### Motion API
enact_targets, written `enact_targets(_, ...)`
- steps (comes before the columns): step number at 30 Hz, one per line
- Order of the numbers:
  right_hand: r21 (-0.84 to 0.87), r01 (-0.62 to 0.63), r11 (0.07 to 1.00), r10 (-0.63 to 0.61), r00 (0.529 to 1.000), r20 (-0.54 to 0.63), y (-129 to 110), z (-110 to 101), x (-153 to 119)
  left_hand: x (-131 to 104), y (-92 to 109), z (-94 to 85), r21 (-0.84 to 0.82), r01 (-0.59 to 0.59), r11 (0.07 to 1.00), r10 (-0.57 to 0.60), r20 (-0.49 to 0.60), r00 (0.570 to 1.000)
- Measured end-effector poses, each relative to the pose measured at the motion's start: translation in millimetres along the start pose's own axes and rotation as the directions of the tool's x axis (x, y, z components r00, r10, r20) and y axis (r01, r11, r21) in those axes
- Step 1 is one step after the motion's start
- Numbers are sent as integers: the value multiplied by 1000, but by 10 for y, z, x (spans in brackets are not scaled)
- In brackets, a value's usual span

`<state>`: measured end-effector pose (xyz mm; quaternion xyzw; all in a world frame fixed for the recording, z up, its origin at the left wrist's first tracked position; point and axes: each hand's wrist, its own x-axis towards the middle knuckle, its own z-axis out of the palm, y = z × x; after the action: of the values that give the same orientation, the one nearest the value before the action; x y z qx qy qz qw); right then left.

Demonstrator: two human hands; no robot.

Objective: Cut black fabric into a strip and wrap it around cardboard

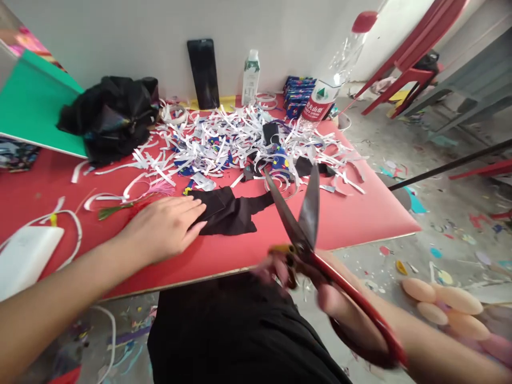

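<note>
My left hand (170, 226) rests on the red tabletop with its fingers stretched out over a piece of black cloth (230, 213). The cloth lies flat near the front edge, with a narrow strip reaching right. My right hand (340, 309) grips large scissors (306, 248) with red handles, held in the air at the table's front edge. The scissor blades are apart and point away from me, with nothing visible between them. Beyond the cloth lies a heap of white paper strips (224, 138), mixed with blue patterned and black scraps. My right hand is slightly blurred.
Along the wall stand a phone (203, 74), a small white bottle (250, 78), a blue patterned stack (298, 90) and a large clear bottle (332, 80). At left are a black bag (116, 120), a green board (44, 101) and a white power bank (30, 256) with its cable.
</note>
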<state>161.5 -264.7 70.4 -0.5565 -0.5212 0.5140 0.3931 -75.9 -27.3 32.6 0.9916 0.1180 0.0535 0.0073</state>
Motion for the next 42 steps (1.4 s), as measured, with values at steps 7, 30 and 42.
enact_targets(7,-468,30,883,97,965,244,-83,8,806,-17,-399,56,-108,-106,988,118,116,986)
enact_targets(30,306,-556,773,502,830,241,210,686,-754,-366,1106,153,166,-84,983,110,-154,982)
enact_targets(42,355,-591,724,540,806,241,146,816,-849,-269,1123,158,67,-128,989,143,-320,937)
